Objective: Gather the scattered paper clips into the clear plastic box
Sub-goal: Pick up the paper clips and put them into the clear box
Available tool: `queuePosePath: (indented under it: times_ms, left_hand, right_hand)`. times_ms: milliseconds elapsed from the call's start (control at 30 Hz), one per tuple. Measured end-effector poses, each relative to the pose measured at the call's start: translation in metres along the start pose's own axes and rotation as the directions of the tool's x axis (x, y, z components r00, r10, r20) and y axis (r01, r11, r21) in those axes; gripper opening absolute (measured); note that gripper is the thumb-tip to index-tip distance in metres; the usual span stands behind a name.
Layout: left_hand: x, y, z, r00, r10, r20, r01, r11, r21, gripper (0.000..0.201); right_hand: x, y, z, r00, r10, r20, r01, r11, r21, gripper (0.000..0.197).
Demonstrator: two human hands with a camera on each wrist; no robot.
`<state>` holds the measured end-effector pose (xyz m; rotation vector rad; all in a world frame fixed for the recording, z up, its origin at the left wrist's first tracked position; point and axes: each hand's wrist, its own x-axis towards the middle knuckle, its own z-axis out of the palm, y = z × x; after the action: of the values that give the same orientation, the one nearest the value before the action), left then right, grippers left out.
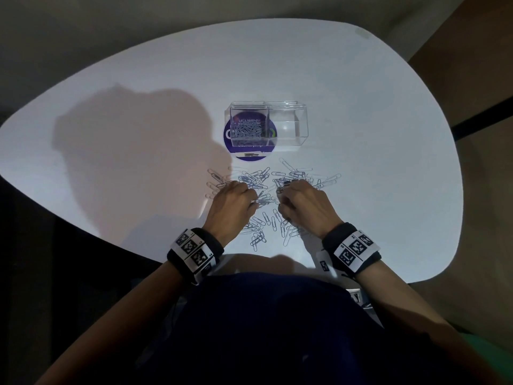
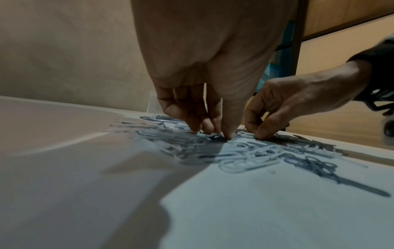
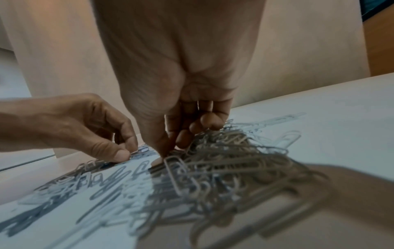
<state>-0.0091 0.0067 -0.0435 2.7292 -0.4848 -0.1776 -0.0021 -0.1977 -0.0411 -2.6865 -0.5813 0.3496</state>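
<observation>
Several silver paper clips [image 1: 261, 187] lie scattered on the white table [image 1: 138, 190] in front of me. Beyond them stands the clear plastic box [image 1: 288, 126], its left compartment holding a heap of clips [image 1: 249, 132]. My left hand [image 1: 251, 197] is curled knuckles-up over the left of the scatter, and its thumb and fingertips [image 2: 227, 134] pinch clips against the table. My right hand [image 1: 281, 197] is curled over the right of the scatter. In the right wrist view its thumb and fingers [image 3: 172, 148] pinch into a tangled pile of clips [image 3: 224, 161].
A round purple sticker [image 1: 230, 134] lies under the box's left half. More clips [image 1: 258, 234] lie between my wrists near the table's front edge. Bare white tabletop spreads to the far left, right and behind the box. My head's shadow [image 1: 133, 140] falls on the left.
</observation>
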Motion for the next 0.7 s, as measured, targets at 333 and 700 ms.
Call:
queuePosePath:
  times_ms: [333, 700]
  left_hand:
    - [0.000, -0.002, -0.002, 0.999, 0.037, -0.015, -0.037, 0.999, -0.039, 0.012]
    - [0.000, 0.004, 0.003, 0.999, 0.032, 0.008, -0.032, 0.998, -0.047, 0.026]
  right_hand:
    - [-0.006, 0.022, -0.021, 0.967, 0.152, -0.206, -0.138, 0.987, 0.084, 0.008]
    - [-0.012, -0.007, 0.007, 0.991, -0.104, 0.079, 0.104, 0.995, 0.010, 0.056]
